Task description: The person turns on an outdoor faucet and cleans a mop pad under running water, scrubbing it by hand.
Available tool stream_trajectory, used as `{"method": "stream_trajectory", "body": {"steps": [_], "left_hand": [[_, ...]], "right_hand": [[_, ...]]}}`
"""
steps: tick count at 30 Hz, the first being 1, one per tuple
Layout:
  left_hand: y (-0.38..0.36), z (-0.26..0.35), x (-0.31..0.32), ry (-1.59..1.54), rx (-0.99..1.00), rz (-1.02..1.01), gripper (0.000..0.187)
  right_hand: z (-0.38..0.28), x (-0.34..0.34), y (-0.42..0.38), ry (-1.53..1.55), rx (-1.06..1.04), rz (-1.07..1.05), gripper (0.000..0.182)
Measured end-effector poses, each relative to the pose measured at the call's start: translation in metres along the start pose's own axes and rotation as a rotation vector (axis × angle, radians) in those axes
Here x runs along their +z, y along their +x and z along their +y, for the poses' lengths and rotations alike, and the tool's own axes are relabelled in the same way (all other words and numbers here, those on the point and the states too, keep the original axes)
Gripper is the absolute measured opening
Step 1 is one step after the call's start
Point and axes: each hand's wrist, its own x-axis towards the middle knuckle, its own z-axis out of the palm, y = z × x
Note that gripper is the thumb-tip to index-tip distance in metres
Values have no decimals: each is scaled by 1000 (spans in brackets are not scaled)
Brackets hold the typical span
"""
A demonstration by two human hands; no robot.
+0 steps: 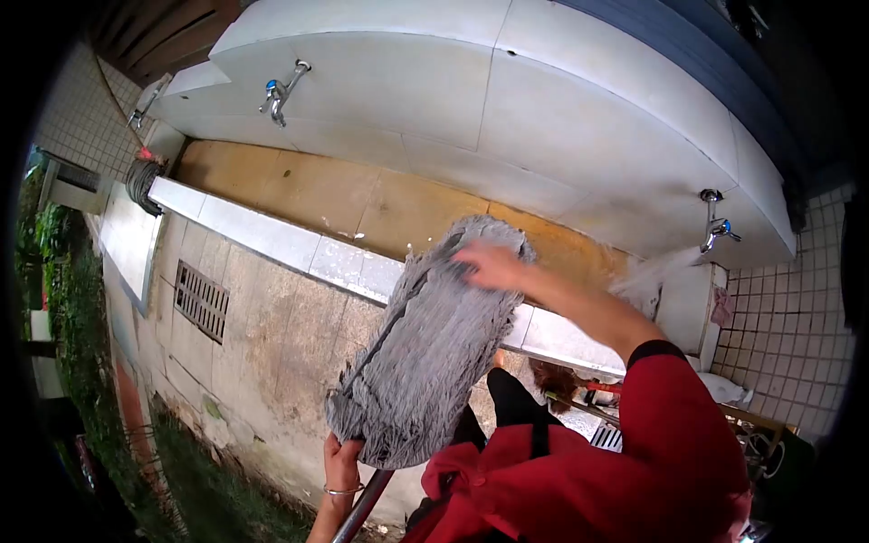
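A wide grey mop head [434, 353] with wet-looking string strands lies slanted across the white front ledge of the trough. My left hand [342, 463], with a bracelet at the wrist, is closed on the mop head's near edge. Beside it, the metal mop handle [366, 503] runs down out of view. My right hand [493, 266] rests on the far end of the mop head, slightly blurred, its fingers stretched over the strands. Farther right, water pours from a tap [717, 228] into the trough.
The long trough [299, 185] has a yellowish tiled floor and a white ledge [262, 228]. Another tap [282, 92] sticks out from its back wall. At the left end another mop [143, 183] leans. A floor grate [201, 301] lies below; a broom [557, 380] is at right.
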Motion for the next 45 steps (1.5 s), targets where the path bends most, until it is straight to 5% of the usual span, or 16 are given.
{"method": "stream_trajectory", "body": {"steps": [1,3,6,8,10,15,19,23,28,31,35,36,38,42,44,45], "left_hand": [[1,-2,-3,8,-15,-3,31],[-2,1,-7,27,-22,6,32],[-7,3,0,11,-26,53,32],[-3,2,1,-11,-43,89,32],[-4,-1,-1,8,-47,91,32],[-6,-7,-14,183,15,28,37],[-3,-8,-10,6,-36,107,39],[-3,-4,-3,-28,-59,107,44],[-2,-1,-10,-29,-73,54,43],[2,0,-8,-148,-89,3,41],[-3,8,-1,-237,-134,12,43],[-3,10,2,-244,-140,8,43],[-3,7,3,-238,-108,-4,43],[1,2,-5,-192,-116,16,42],[2,-5,-9,-230,-89,-22,44],[4,-9,-14,-245,-71,-30,45]], "right_hand": [[34,-23,-1,-244,126,-122,40],[112,-25,-8,-100,249,-155,41],[-7,-44,11,120,130,59,41],[-69,-19,24,376,-284,17,43],[-80,10,34,253,-276,-168,44],[105,4,47,-81,194,-39,45],[94,-57,5,-90,577,80,46],[8,-21,-4,254,-29,0,42],[120,-30,-49,-25,411,-91,43],[93,-68,-78,-110,566,159,42],[-59,-28,-83,459,-236,131,36],[-98,-17,-89,428,-302,-85,36],[-114,-2,-103,395,-442,-79,36],[19,-14,-124,109,185,47,36],[81,-18,-153,-138,474,-120,41],[111,-11,-192,-97,600,47,41]]}}
